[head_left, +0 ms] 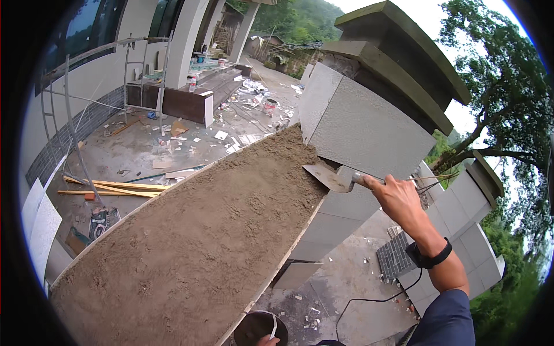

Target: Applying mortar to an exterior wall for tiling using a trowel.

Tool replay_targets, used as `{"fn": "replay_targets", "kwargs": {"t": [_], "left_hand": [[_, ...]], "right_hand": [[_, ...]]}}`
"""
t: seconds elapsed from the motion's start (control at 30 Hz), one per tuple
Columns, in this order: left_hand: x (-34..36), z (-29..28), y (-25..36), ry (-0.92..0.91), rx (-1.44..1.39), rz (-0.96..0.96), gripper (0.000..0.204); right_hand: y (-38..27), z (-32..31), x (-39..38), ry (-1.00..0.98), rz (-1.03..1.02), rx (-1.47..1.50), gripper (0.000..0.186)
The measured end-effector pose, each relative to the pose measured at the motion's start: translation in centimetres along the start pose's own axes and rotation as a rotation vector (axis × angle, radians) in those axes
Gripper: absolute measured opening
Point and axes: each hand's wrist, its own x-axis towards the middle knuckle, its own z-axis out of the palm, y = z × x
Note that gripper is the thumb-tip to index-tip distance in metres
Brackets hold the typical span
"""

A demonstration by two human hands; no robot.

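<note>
My right hand [398, 199] is closed round the handle of a trowel [328, 177]. Its flat metal blade lies at the far right corner of a mortar bed [190, 230], touching the mortar beside the tiled pillar [369, 124]. The mortar is brown, rough and crumbly at the far end, and smoother near me. At the lower edge, a small part of my left hand [268, 341] shows at a dark round bucket [249, 327]. Its fingers close at the rim by a pale strip, perhaps the bucket's handle; most of this hand is cut off.
Thin board edges border the mortar. The pillar with its stepped cap [398, 57] blocks the far end. Below left are metal scaffolding [75, 132], yellow timber strips [115, 187] and scattered debris. A black cable [369, 300] runs on the ground at right, near another tiled pillar [456, 213].
</note>
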Motion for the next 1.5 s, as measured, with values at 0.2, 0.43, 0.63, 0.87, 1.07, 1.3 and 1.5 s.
{"fn": "replay_targets", "kwargs": {"t": [0.2,0.43,0.63,0.87,1.07,1.3,1.5], "left_hand": [[0.6,-0.4,-0.8,-0.016,0.048,-0.008,0.015],[-0.9,0.8,-1.1,0.019,0.046,-0.048,0.015],[-1.0,1.3,-1.5,-0.012,0.014,-0.037,0.015],[-1.3,1.3,-1.3,0.005,-0.005,-0.026,0.015],[-0.9,0.7,-1.8,0.013,-0.005,-0.023,0.014],[-0.7,-0.6,-2.1,0.038,-0.022,0.036,0.018],[-0.6,-1.2,-3.1,0.131,-0.037,0.044,0.022]], "right_hand": [[-0.1,-2.6,-0.2,0.004,0.032,0.038,0.041],[-0.1,-3.5,8.9,-0.004,-0.069,0.007,0.023],[0.6,0.5,18.5,-0.232,0.083,0.022,0.024],[-0.5,-1.6,21.1,-0.337,0.214,0.08,0.034],[-1.4,-1.3,23.0,-0.285,0.028,-0.046,0.037],[-4.0,2.0,27.1,-0.32,0.042,-0.034,0.032],[-3.5,3.1,29.9,-0.383,0.172,-0.089,0.03]]}}
